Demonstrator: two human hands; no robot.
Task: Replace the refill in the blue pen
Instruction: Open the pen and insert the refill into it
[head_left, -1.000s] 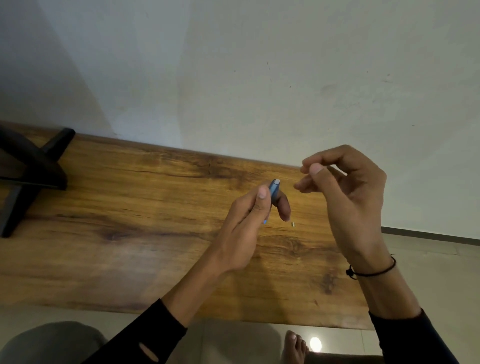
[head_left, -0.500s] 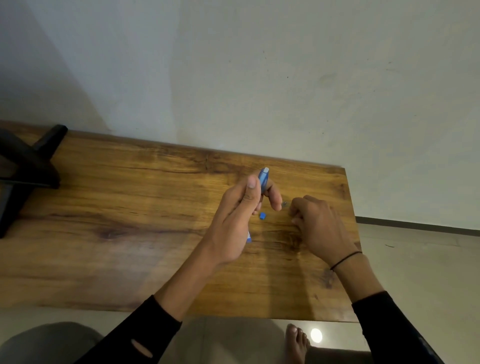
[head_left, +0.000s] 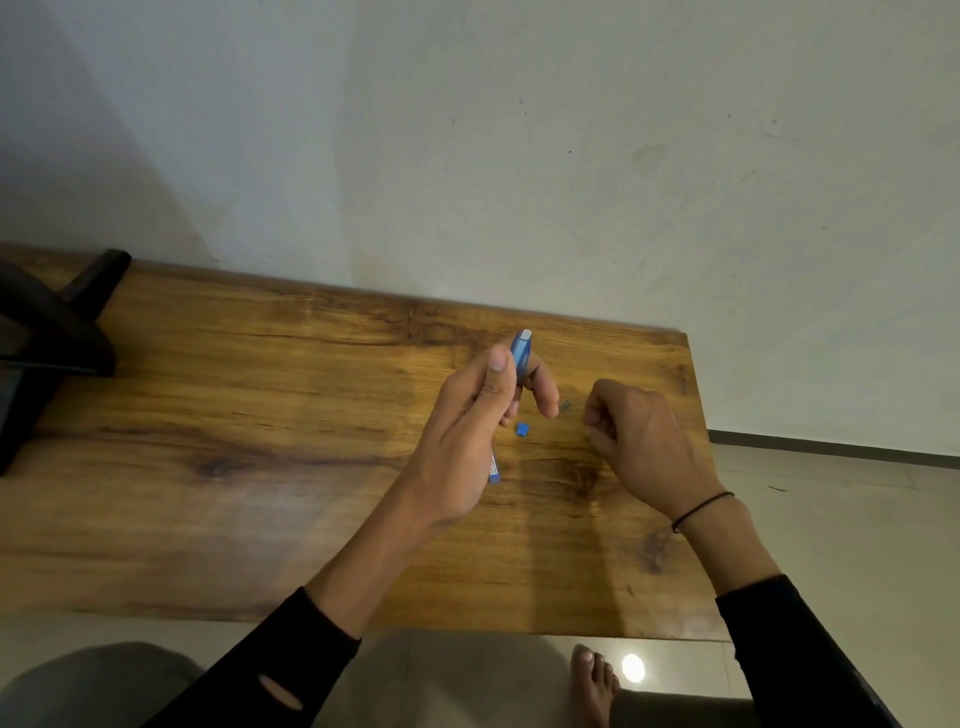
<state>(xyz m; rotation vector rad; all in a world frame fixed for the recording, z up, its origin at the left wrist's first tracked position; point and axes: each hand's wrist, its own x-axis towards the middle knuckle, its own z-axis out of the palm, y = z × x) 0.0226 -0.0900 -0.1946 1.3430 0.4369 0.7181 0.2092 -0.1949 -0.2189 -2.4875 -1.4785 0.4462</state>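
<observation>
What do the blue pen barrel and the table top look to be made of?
Blue pen: probably smooth plastic, going by its uniform blue colour and slight sheen, with a pale tip. Table: wood or wood-look laminate, showing brown grain and knots under a soft gloss; which one is unclear.

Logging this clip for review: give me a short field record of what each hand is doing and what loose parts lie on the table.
left hand: grips the blue pen, tip end up
right hand: curled, knuckles up, low over the table; contents hidden
loose parts: small blue piece and tiny dark piece on the table between the hands
refill: not visible
table's left end: black stand
</observation>
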